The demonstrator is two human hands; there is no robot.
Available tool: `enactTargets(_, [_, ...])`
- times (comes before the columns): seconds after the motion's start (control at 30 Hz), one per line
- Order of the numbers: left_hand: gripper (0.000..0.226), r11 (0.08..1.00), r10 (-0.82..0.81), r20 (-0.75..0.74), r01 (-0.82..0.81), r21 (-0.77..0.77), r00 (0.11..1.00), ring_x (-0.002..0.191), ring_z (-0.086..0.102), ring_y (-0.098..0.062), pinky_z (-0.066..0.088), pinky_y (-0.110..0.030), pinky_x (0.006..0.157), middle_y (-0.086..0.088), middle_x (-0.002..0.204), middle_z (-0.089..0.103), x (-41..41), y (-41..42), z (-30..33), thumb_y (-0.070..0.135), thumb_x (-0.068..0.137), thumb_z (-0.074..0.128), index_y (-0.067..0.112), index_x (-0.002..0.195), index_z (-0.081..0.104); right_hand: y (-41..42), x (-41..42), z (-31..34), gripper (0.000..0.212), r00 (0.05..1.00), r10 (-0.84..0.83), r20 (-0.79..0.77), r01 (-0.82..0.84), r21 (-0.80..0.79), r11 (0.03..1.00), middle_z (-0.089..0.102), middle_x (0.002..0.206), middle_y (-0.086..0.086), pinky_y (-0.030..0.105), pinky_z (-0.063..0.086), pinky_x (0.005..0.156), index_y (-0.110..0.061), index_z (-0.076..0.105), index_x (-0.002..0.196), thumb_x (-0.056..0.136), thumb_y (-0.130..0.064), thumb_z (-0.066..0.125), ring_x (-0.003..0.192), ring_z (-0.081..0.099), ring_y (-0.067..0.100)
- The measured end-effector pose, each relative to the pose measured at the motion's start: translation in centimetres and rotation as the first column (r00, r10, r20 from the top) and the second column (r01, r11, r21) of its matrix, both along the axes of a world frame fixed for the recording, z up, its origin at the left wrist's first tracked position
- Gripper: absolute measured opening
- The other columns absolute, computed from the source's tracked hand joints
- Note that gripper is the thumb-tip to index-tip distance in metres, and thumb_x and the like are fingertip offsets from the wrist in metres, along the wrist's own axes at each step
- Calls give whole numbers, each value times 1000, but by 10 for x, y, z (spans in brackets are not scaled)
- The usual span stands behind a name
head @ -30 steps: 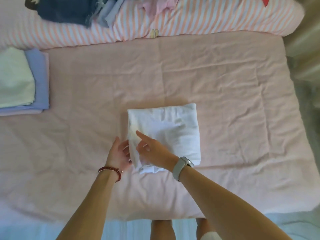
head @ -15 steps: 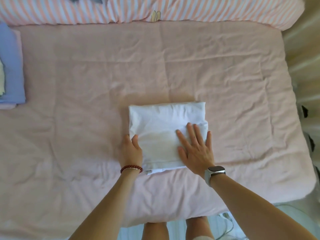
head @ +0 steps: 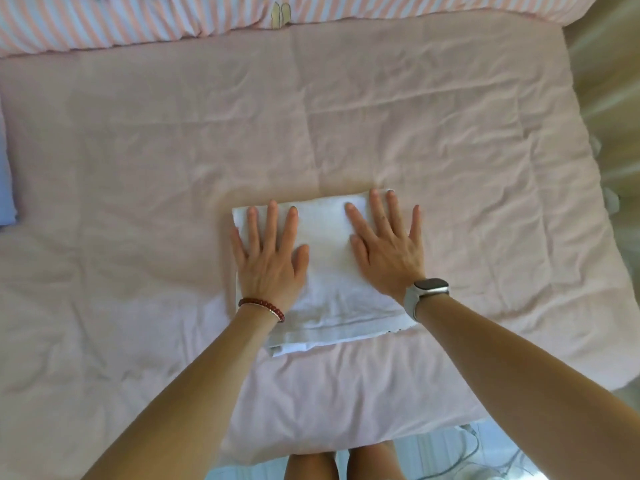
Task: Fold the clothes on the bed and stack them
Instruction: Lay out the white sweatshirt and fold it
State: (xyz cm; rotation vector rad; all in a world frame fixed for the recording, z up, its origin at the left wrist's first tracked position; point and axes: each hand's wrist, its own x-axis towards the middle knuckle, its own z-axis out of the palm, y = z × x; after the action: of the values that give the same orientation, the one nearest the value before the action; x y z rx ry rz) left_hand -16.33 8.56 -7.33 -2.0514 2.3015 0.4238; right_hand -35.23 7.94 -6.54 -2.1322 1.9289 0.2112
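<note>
A folded white garment (head: 327, 271) lies in the middle of the pink bed sheet (head: 450, 168). My left hand (head: 270, 258) rests flat on its left half, fingers spread, a red bead bracelet on the wrist. On the garment's right half my right hand (head: 388, 247) lies flat too, fingers apart, with a watch on the wrist. Neither hand grips the cloth. The near edge of the garment shows several layered folds.
A striped pink and white duvet (head: 138, 22) runs along the far edge of the bed. The edge of a folded blue garment (head: 7, 188) shows at the far left. The bed's right edge meets the floor (head: 616, 98); cables (head: 467, 455) lie near my legs.
Both hands have moved from the garment's near edge onto its top and now lie flat with fingers spread. The view has shifted, so the folded stack at the left is almost out of frame.
</note>
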Motion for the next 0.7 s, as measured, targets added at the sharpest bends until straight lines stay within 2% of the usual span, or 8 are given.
enactTargets(0.07, [62,1000,5,17,-5,22,1000,141,14,-39,9,-58,111,-10,154,21,4,-6,-17,46,90,25,21,146,23,-6,-4,-18,52,1000,-14,1,14,35,999,5,158,2,58,-2,112,-39,8,147,97,-43,25,144,-4,33])
enactTargets(0.27, [62,996,62,57,-65,62,996,144,1,-29,-4,-52,113,-1,157,7,1,-10,-38,55,87,14,31,142,-3,-10,-4,-40,53,997,-24,79,21,35,999,12,157,4,60,2,111,-37,16,147,94,-43,24,142,3,38])
enactTargets(0.33, [63,995,64,5,-64,74,998,145,-3,-26,-6,-49,113,0,157,2,2,-12,-35,55,87,17,33,143,-2,-12,-6,-35,53,990,-15,138,12,23,1000,9,157,4,58,-1,111,-36,16,147,96,-40,30,143,0,37])
enactTargets(0.4, [65,989,147,-170,-139,58,974,145,0,-24,-2,-42,114,-4,157,2,4,-8,-23,48,88,32,30,147,12,-5,-11,-24,55,955,-51,293,61,-23,998,11,156,7,52,6,113,-29,23,147,95,-29,42,143,5,33])
enactTargets(0.5, [56,855,476,-475,-517,52,740,137,27,-27,23,-32,108,-13,146,34,10,9,-5,26,89,55,10,140,37,13,-22,-3,57,774,-336,536,388,17,921,27,150,10,37,32,102,-18,30,145,91,-18,50,133,29,21])
enactTargets(0.57, [32,640,711,-528,-738,213,465,110,51,-31,35,-26,83,-7,105,59,22,20,3,25,88,57,5,114,56,22,-27,5,53,607,-569,556,544,232,807,44,136,10,37,41,96,-14,34,141,91,-24,50,121,44,26])
enactTargets(0.6, [25,569,783,-493,-759,317,380,93,54,-29,33,-25,72,-2,85,57,27,23,5,30,89,54,7,96,59,25,-27,8,50,570,-632,525,548,331,768,50,129,11,40,43,95,-12,38,138,91,-26,50,116,48,29])
enactTargets(0.7, [32,582,811,-417,-646,494,412,72,47,-21,33,-27,59,1,69,51,38,20,9,34,92,50,7,76,56,24,-26,13,49,541,-691,479,526,449,723,55,121,14,41,44,90,-10,39,134,91,-26,53,109,52,33])
